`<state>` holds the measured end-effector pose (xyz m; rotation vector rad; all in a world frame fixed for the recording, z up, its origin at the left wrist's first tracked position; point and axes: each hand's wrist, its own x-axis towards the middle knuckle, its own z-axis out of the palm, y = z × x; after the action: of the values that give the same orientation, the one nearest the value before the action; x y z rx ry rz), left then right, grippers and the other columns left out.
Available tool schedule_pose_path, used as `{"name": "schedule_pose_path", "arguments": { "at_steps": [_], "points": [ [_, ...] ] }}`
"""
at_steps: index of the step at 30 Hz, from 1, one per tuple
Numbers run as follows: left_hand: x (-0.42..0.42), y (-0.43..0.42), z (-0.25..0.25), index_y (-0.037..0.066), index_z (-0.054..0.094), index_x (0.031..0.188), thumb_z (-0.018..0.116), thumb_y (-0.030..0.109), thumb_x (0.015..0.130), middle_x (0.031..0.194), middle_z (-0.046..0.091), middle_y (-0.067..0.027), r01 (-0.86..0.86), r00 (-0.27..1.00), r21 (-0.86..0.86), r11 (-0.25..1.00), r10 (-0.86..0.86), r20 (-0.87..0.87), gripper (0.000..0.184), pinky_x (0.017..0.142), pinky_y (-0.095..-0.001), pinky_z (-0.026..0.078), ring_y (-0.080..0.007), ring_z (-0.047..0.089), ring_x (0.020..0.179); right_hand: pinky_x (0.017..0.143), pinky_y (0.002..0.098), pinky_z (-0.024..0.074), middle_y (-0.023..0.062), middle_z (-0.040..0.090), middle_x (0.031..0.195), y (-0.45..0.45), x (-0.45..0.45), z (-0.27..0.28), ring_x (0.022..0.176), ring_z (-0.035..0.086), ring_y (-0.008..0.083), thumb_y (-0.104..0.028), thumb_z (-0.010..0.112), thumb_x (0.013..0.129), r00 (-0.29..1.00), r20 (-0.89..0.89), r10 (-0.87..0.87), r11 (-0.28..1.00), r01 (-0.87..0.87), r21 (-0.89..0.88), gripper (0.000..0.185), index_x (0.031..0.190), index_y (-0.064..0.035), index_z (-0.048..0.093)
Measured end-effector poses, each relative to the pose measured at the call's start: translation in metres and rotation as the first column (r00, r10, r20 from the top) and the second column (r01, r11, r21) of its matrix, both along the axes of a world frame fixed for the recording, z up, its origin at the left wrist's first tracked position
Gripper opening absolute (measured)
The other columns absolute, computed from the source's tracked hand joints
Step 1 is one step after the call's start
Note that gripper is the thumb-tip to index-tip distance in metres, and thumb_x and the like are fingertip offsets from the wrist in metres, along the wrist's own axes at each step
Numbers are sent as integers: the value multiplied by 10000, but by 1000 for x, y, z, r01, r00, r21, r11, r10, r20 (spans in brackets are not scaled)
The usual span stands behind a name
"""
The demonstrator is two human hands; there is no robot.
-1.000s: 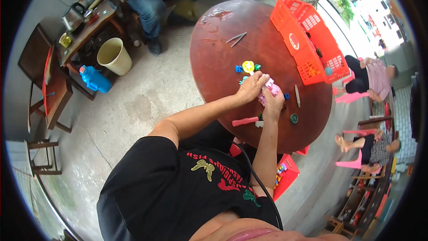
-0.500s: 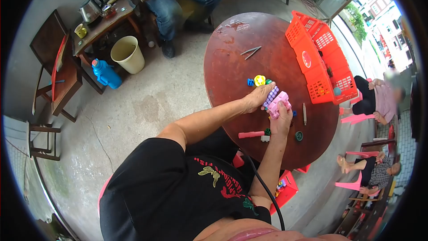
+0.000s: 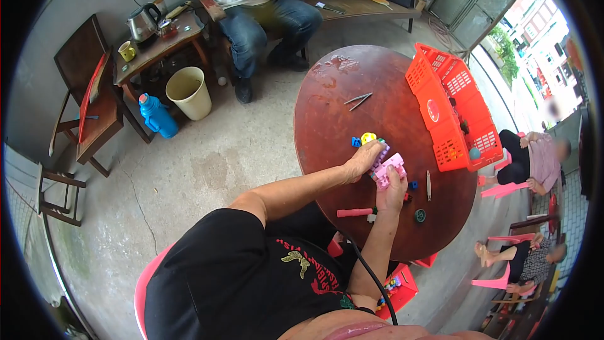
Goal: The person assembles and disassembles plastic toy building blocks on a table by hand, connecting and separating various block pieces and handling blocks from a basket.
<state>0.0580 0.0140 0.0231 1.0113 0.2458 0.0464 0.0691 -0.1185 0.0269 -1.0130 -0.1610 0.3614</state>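
Observation:
My left hand (image 3: pixel 362 160) is closed around a purple studded block piece (image 3: pixel 381 155), partly hidden by its fingers. My right hand (image 3: pixel 392 196) pinches a pink block piece (image 3: pixel 392 166) against or close beside the purple one; whether they are joined cannot be made out. Just beyond my left hand lie a yellow round piece (image 3: pixel 369 138) and a blue piece (image 3: pixel 356 141). Near my right hand are a blue block (image 3: pixel 413 185) and a red one (image 3: pixel 408 198). A pink stick (image 3: pixel 354 213) lies nearer my body, beside a white block (image 3: pixel 371 218).
The round table (image 3: pixel 327 110) bears tweezers (image 3: pixel 358 99), a slim tool (image 3: pixel 429 186), a green round piece (image 3: pixel 420 216) and a red basket (image 3: pixel 439 113). Another red bin (image 3: pixel 406 289) stands below. One person (image 3: pixel 264 19) sits opposite; two others sit at right.
The view has tilted upward, so the table appears lower. The pink and purple pieces were together, then showed apart with purple studs visible; now they are close together again.

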Motion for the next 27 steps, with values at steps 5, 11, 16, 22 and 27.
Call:
{"name": "schedule_pose_path", "arguments": {
  "at_steps": [5, 11, 16, 22, 27],
  "points": [
    [-8, -4, 12, 65, 551, 1032, 546, 221, 886, 916, 577, -42, 59, 997, 158, 986, -66, 40, 214, 703, -265, 467, -111, 558, 822, 708, 355, 548, 87, 612, 1021, -2, 0, 2, 866, 635, 203, -74, 582, 884, 998, -10, -55, 998, 54, -24, 270, 1142, -18, 524],
    [-8, -7, 9, 48, 545, 1117, 590, 162, 855, 934, 579, -38, 91, 994, 143, 986, -99, 46, 289, 761, -280, 473, -113, 559, 851, 645, 299, 519, 78, 626, 985, -9, 3, -1, 821, 630, 170, -66, 579, 881, 999, 16, -36, 996, 37, -83, 266, 1139, -18, 531],
    [-9, -5, 12, 43, 541, 1135, 600, 177, 857, 952, 581, -34, 69, 995, 160, 985, -81, 65, 314, 774, -277, 470, -116, 561, 863, 655, 287, 523, 85, 623, 993, -9, 5, -4, 821, 631, 169, -65, 573, 884, 1000, 22, -19, 996, 21, -92, 271, 1146, -13, 527],
    [-11, -7, 10, 50, 534, 1145, 650, 168, 844, 973, 592, -36, 111, 974, 168, 980, -141, 180, 343, 785, -282, 475, -126, 564, 902, 620, 286, 524, 63, 602, 1005, 0, 1, 8, 816, 626, 158, -31, 602, 836, 992, 1, -124, 989, 123, -80, 272, 1101, -23, 543],
    [4, 1, -4, 85, 529, 1081, 681, 142, 834, 901, 599, -31, 108, 985, -10, 994, -106, 133, 296, 684, -295, 512, -137, 597, 809, 498, 212, 454, 22, 594, 824, -5, 14, 45, 630, 566, 79, -88, 605, 844, 947, 207, 245, 803, -78, -591, 211, 1039, -41, 538]
  ]
}}
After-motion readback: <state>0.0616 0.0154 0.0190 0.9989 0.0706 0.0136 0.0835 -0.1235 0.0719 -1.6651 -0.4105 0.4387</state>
